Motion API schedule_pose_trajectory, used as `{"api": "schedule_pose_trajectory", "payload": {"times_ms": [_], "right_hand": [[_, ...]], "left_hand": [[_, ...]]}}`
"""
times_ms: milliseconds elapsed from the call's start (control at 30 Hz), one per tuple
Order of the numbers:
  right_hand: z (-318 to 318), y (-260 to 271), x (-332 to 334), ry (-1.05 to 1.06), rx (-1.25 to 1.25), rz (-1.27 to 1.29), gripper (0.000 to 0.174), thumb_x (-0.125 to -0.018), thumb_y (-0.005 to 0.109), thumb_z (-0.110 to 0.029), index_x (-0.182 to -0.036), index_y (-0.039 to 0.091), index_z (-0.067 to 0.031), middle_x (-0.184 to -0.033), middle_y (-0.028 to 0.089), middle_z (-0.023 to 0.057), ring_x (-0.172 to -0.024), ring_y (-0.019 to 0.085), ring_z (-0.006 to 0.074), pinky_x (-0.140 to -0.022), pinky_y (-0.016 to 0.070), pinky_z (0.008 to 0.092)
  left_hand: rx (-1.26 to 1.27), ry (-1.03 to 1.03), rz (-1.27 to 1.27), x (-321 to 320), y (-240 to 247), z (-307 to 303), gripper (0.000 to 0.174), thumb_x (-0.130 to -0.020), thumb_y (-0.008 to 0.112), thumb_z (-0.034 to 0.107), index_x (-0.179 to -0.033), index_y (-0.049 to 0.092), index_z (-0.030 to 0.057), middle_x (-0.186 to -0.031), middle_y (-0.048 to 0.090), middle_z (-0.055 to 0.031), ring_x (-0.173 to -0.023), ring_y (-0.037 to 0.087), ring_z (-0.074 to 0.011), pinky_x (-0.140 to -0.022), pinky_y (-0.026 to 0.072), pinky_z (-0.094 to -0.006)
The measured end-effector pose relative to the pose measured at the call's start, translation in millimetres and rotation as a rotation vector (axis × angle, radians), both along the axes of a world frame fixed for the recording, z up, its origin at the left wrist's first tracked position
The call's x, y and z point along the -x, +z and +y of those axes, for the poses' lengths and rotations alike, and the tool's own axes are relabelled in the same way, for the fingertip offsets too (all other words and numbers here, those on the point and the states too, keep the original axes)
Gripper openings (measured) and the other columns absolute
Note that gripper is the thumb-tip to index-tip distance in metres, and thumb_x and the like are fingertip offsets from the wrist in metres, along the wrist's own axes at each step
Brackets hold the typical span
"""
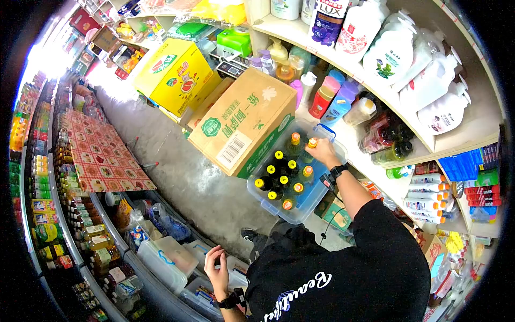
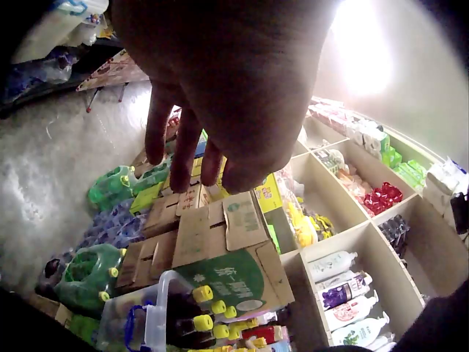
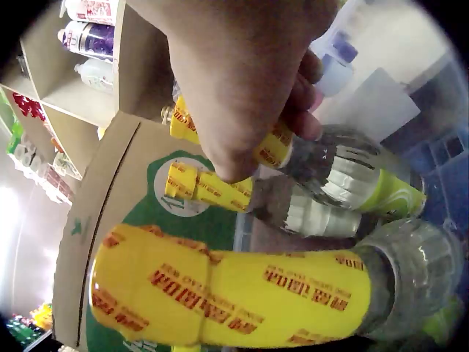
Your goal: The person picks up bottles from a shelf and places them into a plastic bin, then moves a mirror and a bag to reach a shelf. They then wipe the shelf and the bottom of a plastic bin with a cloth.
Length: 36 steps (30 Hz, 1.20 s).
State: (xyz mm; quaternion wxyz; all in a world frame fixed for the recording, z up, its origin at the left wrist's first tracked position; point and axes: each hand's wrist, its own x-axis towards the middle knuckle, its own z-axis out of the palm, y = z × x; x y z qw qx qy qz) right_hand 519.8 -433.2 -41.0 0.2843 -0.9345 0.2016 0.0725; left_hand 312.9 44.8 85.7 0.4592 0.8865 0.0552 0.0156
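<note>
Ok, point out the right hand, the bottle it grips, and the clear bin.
right hand (image 1: 323, 152): head view, on the back of the hand.
bottle (image 1: 311, 143): head view, on its yellow cap beside the fingers.
clear bin (image 1: 270, 207): head view, on the near rim.

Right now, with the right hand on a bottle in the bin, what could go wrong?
1. The right hand grips the bottle only at its yellow cap; it could slip on the way up.
2. The other bottles stand close around it in the bin, so a tilted pull may knock them.
3. The left hand hangs free, away from the bin, so nothing steadies it.
</note>
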Motion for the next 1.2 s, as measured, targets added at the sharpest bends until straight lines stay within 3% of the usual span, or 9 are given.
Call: {"api": "schedule_pose_trajectory", "payload": {"times_ms": [267, 567, 767, 900, 1033, 1100, 1133, 1167, 1200], "right_hand": [[16, -2, 5, 0.066, 0.006, 0.011, 0.035, -0.079, 0.069, -0.042, -0.098, 0.073, -0.0130, -0.090, 0.072, 0.0202, -0.086, 0.069, 0.0402, -0.079, 0.0558, 0.0489], [32, 9, 12, 0.088, -0.004, 0.054, 0.046, -0.078, 0.073, -0.046, -0.098, 0.069, -0.0050, -0.092, 0.070, 0.0257, -0.089, 0.067, 0.0452, -0.081, 0.0543, 0.0504], [13, -16, 17, 0.188, -0.190, -0.010, 0.048, -0.079, 0.075, -0.038, -0.109, 0.063, -0.0026, -0.100, 0.070, 0.0251, -0.093, 0.068, 0.0425, -0.083, 0.0537, 0.0493], [-10, -24, 25, 0.313, -0.335, 0.005, 0.047, -0.082, 0.069, -0.022, -0.124, 0.060, -0.0024, -0.101, 0.071, 0.0220, -0.093, 0.070, 0.0343, -0.084, 0.0542, 0.0433], [-15, 28, 37, 0.232, -0.085, 0.167, 0.045, -0.081, 0.068, -0.017, -0.123, 0.062, -0.0020, -0.095, 0.071, 0.0190, -0.087, 0.069, 0.0290, -0.078, 0.0538, 0.0406], [-52, -18, 45, 0.326, 0.242, 0.049, 0.043, -0.084, 0.066, -0.022, -0.121, 0.064, -0.0008, -0.105, 0.071, 0.0224, -0.096, 0.069, 0.0372, -0.082, 0.0549, 0.0428], [-45, -7, 56, 0.280, 0.247, -0.041, 0.044, -0.086, 0.065, -0.022, -0.123, 0.064, 0.0003, -0.106, 0.071, 0.0232, -0.097, 0.069, 0.0394, -0.086, 0.0545, 0.0414], [-66, -29, 63, 0.240, 0.152, -0.070, 0.041, -0.088, 0.064, -0.019, -0.123, 0.063, 0.0014, -0.110, 0.071, 0.0218, -0.098, 0.069, 0.0346, -0.088, 0.0535, 0.0397], [-41, 2, 70, 0.077, -0.087, 0.028, 0.039, -0.090, 0.062, -0.017, -0.124, 0.062, 0.0025, -0.111, 0.070, 0.0206, -0.098, 0.069, 0.0281, -0.088, 0.0536, 0.0388]], "left_hand": [[-0.009, -0.027, -0.005, -1, -5, 1, 0.006, -0.090, 0.068, 0.003, -0.096, 0.069, 0.0001, -0.110, 0.069, -0.0145, -0.101, 0.066, -0.0271, -0.089, 0.0511, -0.0368], [0.063, -0.010, 0.039, 6, -11, 7, 0.007, -0.091, 0.068, 0.003, -0.097, 0.068, -0.0011, -0.111, 0.068, -0.0154, -0.102, 0.066, -0.0276, -0.087, 0.0516, -0.0364], [0.104, 0.004, 0.090, 13, -16, 18, 0.010, -0.090, 0.067, 0.000, -0.100, 0.066, -0.0017, -0.115, 0.067, -0.0146, -0.099, 0.066, -0.0230, -0.085, 0.0541, -0.0328], [0.120, 0.056, 0.067, 24, -28, 41, 0.017, -0.090, 0.066, -0.001, -0.108, 0.065, -0.0012, -0.116, 0.067, -0.0125, -0.097, 0.067, -0.0205, -0.085, 0.0547, -0.0319], [0.130, 0.201, 0.038, 40, -41, 76, 0.020, -0.091, 0.067, 0.001, -0.111, 0.065, -0.0009, -0.116, 0.067, -0.0114, -0.097, 0.067, -0.0183, -0.085, 0.0540, -0.0304], [0.157, 0.274, 0.051, 49, -40, 95, 0.020, -0.091, 0.068, 0.003, -0.111, 0.067, -0.0007, -0.114, 0.068, -0.0114, -0.096, 0.066, -0.0181, -0.085, 0.0537, -0.0304], [0.098, 0.295, 0.011, 54, -39, 102, 0.020, -0.091, 0.069, 0.004, -0.110, 0.068, -0.0005, -0.113, 0.069, -0.0110, -0.096, 0.067, -0.0185, -0.086, 0.0537, -0.0310], [0.020, 0.310, -0.006, 57, -28, 108, 0.020, -0.090, 0.070, 0.005, -0.110, 0.068, 0.0003, -0.113, 0.069, -0.0107, -0.096, 0.067, -0.0187, -0.086, 0.0538, -0.0315], [0.000, 0.378, -0.027, 68, -32, 121, 0.020, -0.090, 0.070, 0.006, -0.109, 0.068, 0.0003, -0.112, 0.069, -0.0106, -0.096, 0.067, -0.0187, -0.086, 0.0539, -0.0315]]}}
